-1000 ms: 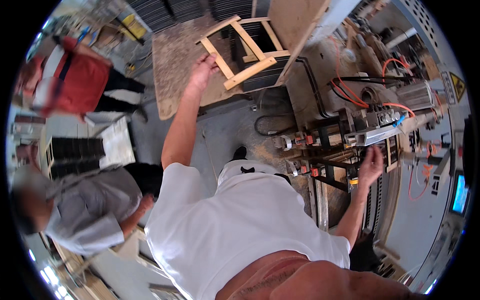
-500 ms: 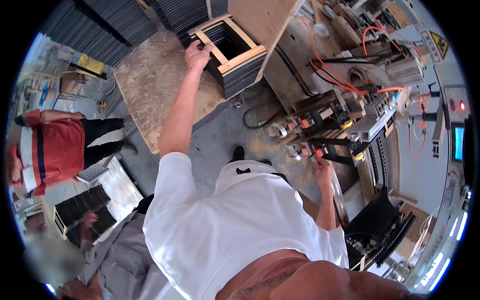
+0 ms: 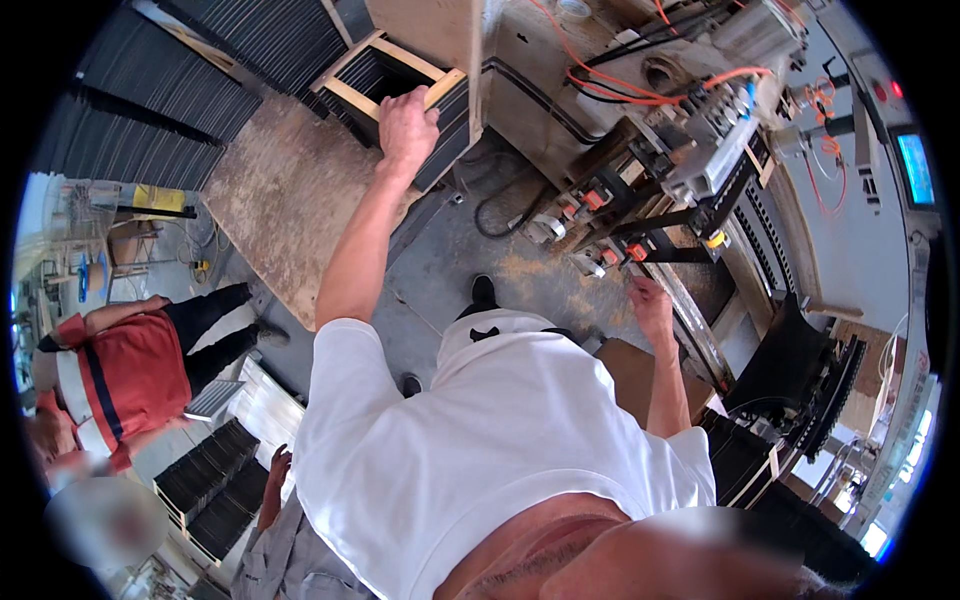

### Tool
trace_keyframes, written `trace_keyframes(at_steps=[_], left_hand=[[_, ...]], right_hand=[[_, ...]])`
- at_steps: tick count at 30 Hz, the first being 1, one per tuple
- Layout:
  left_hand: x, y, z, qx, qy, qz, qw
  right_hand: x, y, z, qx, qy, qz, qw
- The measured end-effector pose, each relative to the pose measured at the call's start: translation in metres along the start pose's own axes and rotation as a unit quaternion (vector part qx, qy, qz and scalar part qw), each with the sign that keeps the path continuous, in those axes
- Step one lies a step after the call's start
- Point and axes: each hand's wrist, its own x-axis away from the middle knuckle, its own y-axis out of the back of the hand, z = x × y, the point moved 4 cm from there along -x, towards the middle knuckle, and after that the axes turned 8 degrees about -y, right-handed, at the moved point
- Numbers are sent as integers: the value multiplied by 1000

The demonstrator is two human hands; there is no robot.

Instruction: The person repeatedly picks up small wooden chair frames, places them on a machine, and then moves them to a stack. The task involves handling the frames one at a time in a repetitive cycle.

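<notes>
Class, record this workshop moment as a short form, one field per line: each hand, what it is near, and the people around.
Left hand: over the near corner of a pale wooden frame; grip partly hidden
Under the frame: black stack
Left of the stack: brown table
Right hand: near the machine; nothing visibly held
Machine fittings: orange hoses
People nearby: person in red, person in grey, both at left

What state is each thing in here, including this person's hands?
Wooden frame: lying on top of the stack.
Stack of black frames: piled up beneath it.
Left hand: at the wooden frame, grip hidden.
Right hand: fingers loosely curled, nothing visibly held.
Screen: lit, blue.
Red light: glowing.
</notes>
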Motion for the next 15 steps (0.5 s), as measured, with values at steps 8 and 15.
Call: trace_keyframes(at_steps=[8,15], left_hand=[[-2,-7,-10,-62,-9,14,998],[8,12,-46,-37,-69,-89,993]], right_hand=[[72,62,-76,51,-50,-81,994],[181,200,-31,87,-14,-211,974]])
